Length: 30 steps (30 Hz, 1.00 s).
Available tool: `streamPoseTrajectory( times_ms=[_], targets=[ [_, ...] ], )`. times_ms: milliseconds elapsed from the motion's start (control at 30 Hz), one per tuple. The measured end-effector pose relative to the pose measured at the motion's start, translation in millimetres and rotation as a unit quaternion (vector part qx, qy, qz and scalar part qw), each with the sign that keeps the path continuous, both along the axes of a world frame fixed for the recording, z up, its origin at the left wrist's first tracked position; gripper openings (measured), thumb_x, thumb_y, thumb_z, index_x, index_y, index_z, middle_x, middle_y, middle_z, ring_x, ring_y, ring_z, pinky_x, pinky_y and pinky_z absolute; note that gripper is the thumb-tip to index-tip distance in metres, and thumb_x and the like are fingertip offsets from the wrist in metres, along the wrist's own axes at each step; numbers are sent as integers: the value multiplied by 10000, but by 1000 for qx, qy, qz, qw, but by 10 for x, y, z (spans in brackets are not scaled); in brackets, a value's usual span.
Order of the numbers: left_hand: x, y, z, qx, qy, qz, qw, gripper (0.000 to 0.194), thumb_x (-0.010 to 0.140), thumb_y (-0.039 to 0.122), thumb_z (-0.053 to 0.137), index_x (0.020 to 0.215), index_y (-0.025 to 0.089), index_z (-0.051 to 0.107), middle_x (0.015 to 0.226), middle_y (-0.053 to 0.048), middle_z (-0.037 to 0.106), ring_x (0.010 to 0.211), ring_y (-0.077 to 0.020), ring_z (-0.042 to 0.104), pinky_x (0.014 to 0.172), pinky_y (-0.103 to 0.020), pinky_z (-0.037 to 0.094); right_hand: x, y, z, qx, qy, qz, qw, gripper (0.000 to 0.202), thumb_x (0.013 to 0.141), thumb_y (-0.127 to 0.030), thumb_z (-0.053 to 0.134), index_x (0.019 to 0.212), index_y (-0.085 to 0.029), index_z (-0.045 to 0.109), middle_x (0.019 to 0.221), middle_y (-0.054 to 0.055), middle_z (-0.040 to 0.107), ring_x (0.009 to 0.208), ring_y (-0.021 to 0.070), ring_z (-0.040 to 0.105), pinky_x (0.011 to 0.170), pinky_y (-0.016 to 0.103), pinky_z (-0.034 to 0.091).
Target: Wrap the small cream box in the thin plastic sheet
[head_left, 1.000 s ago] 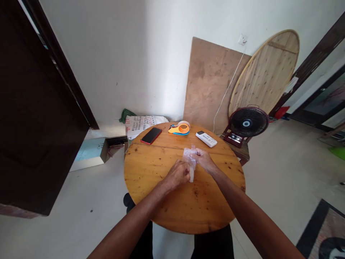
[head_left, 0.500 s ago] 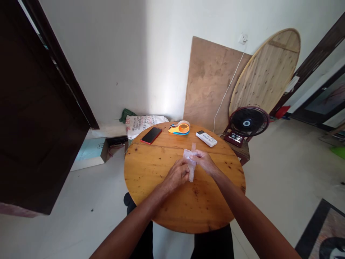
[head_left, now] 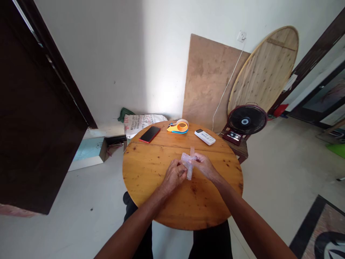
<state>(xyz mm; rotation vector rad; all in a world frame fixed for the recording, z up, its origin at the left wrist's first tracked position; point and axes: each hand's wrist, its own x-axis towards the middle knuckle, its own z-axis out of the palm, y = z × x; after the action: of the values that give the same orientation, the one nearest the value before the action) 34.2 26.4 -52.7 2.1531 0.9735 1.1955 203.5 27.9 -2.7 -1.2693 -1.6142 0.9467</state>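
Two forearms reach in from the near edge of the round wooden worktop (head_left: 151, 201), and both hands meet over its middle on a small clear plastic packet (head_left: 187, 162). The left hand (head_left: 174, 175) is closed, fingers curled around the packet's lower left side; the right hand (head_left: 202, 164) pinches its upper right edge between thumb and fingers, where a short strip of tape (head_left: 192, 150) stands up above the packet. The packet is held just above the wood, not lying on it, as far as can be judged. To do this handling well, it would seem wise to keep the left grip steady as an anchor and let the right fingertips work the tape, pressing it flat along the film rather than letting it curl or stick to the skin; the thin plastic probably crumples easily, so a light, even pull should suit it. Farther across the worktop lie a red-edged phone (head_left: 150, 134), an orange and blue tape dispenser (head_left: 178, 127) and a white remote control (head_left: 205, 137), all well apart from the hands. Beyond the worktop stands a dark fan (head_left: 246, 121).
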Motion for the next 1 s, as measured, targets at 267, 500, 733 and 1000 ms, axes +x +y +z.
streamPoseTrajectory(
  times_ms=[267,500,733,1000],
  targets=[
    [8,-19,-22,-21,-35,-6,999,104,759,141,578,766,196,667,865,-37,527,834,-158,521,747,-278,458,3,-181,-46,65,-83,21,994,159,816,-333,552,803,-189,620,774,-6,649,719,144,583,676,250,453],
    [14,-60,-81,-19,-40,22,999,154,794,150,565,842,214,696,920,-54,535,901,-169,522,784,-286,468,-24,-295,-91,105,-150,10,983,164,846,-293,528,906,-224,664,1036,40,693,931,188,642,839,310,478],
    [9,-112,-83,-15,-25,53,998,156,802,159,568,832,224,707,878,-38,510,861,-150,504,729,-243,453,-34,-346,-91,118,-152,17,981,168,855,-299,523,854,-218,670,1058,61,693,978,203,646,852,332,497],
    [1,-117,-86,-104,-87,37,990,164,791,126,569,800,211,709,737,-8,551,762,-131,514,688,-228,424,-19,-392,-172,157,-206,25,965,155,860,-263,512,905,-224,654,1132,73,665,1069,209,612,923,364,481]
  ],
)
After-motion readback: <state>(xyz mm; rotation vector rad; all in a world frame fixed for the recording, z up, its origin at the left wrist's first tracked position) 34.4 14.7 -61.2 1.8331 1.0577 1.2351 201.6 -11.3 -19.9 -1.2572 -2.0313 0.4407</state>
